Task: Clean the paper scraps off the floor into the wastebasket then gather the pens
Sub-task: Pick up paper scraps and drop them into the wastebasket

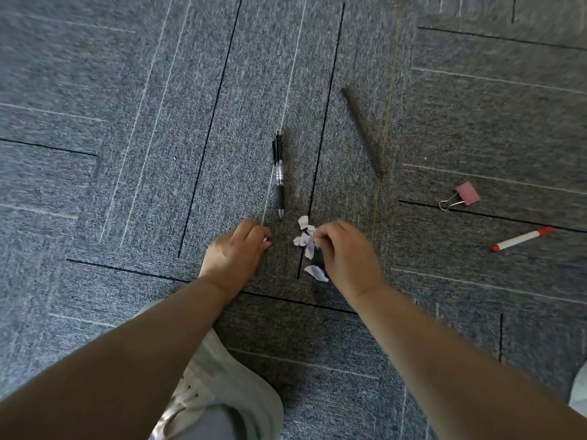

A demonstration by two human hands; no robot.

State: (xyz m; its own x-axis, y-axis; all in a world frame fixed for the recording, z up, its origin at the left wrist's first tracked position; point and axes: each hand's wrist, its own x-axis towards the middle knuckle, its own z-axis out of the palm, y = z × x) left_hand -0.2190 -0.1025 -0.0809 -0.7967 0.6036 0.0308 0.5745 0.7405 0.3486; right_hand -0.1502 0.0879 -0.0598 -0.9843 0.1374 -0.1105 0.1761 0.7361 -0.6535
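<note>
Paper scraps (307, 241) clustered on the carpet (127, 154), between both hands. Right hand (346, 254) pinches some of them at the fingertips. Left hand (236, 249) curled knuckles-up, a white bit at its fingertips; grip unclear. Black pen (279, 176) just beyond, dark pencil (362, 131) and red-capped pen (522, 239) farther right, pink binder clip (460, 195) between them. White shoe (228, 385) partly hidden by left forearm.

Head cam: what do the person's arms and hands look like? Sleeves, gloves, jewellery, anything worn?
Both forearms are bare as far as the frame shows: no sleeves in view. The left hand and right hand wear no gloves, and no watch, ring or wristband is visible. Below the arms, a white lace-up shoe shows on the grey carpet.
</note>
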